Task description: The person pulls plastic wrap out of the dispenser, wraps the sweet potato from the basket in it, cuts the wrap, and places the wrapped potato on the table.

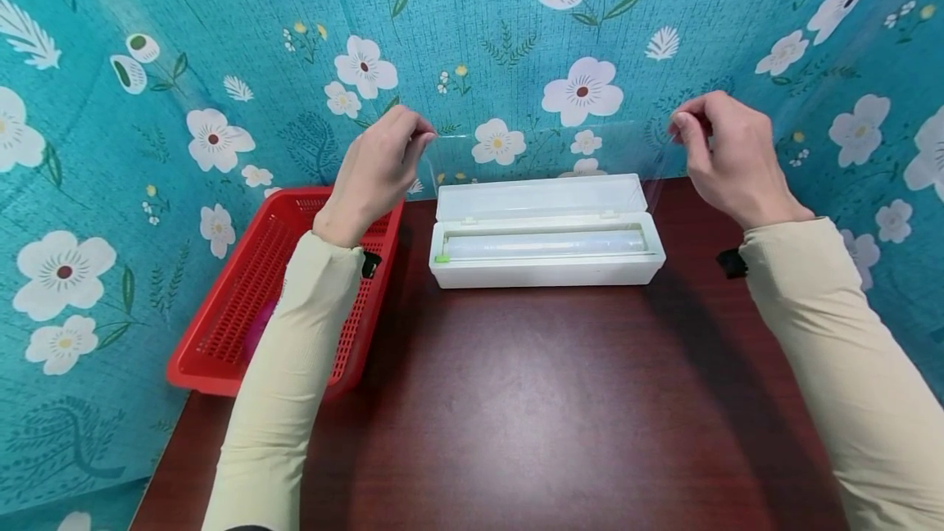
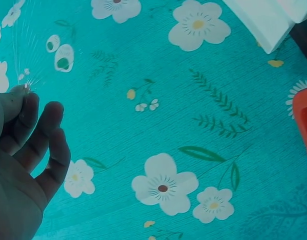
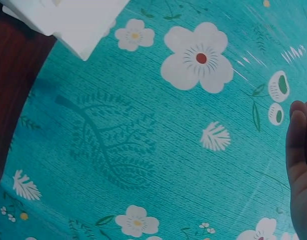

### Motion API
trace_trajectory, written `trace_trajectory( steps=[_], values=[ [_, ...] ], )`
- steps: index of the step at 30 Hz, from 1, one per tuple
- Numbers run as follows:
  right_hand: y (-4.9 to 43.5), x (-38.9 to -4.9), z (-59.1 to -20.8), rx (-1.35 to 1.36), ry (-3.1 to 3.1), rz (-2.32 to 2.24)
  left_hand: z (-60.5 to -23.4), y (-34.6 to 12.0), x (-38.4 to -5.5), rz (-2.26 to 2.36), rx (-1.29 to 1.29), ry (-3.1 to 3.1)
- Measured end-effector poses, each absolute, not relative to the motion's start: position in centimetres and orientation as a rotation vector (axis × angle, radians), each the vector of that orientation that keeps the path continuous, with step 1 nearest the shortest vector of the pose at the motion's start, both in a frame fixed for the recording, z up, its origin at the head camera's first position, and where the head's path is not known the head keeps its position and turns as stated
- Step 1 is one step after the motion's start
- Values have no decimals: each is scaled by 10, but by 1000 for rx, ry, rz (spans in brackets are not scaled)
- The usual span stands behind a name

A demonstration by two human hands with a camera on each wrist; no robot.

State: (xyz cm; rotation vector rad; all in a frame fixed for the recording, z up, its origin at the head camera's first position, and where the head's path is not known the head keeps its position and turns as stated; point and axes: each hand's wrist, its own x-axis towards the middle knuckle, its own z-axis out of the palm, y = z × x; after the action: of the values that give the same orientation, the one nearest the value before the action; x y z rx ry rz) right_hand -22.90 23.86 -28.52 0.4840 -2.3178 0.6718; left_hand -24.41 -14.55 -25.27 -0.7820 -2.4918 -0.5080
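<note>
A clear sheet of plastic wrap stretches between my two raised hands, above and behind a white dispenser box. My left hand pinches its left corner between thumb and forefinger; in the left wrist view creases fan out from those fingertips. On the other side my right hand pinches the right corner, its fingers partly cut off in the right wrist view. The white box lies on the table with its lid tipped back. Inside it shows a roll of wrap, and a small green slider sits at the left end.
A red plastic basket stands at the left, under my left forearm, with a pink thing partly hidden inside. Dark brown table extends in front of the box. Blue flowered cloth hangs behind and at both sides.
</note>
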Motion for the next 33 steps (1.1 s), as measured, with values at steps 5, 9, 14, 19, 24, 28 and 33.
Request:
trace_trajectory(
  steps=[5, 9, 14, 19, 24, 28, 33],
  values=[
    [239, -226, -280, 465, -2302, 668, -248, -147, -239, -487, -770, -2454],
    [239, -224, -277, 466, -2278, 666, -244, -148, -236, -494, -781, -2438],
    [239, -220, -274, 490, -2250, 652, -240, -148, -231, -496, -796, -2423],
    [240, -215, -270, 523, -2214, 645, -236, -147, -224, -492, -813, -2395],
    [241, -209, -267, 536, -2181, 637, -232, -148, -218, -496, -820, -2388],
    [242, -203, -265, 528, -2177, 625, -231, -149, -213, -504, -839, -2371],
    [242, -196, -263, 537, -2160, 630, -228, -152, -205, -507, -894, -2320]
  ],
)
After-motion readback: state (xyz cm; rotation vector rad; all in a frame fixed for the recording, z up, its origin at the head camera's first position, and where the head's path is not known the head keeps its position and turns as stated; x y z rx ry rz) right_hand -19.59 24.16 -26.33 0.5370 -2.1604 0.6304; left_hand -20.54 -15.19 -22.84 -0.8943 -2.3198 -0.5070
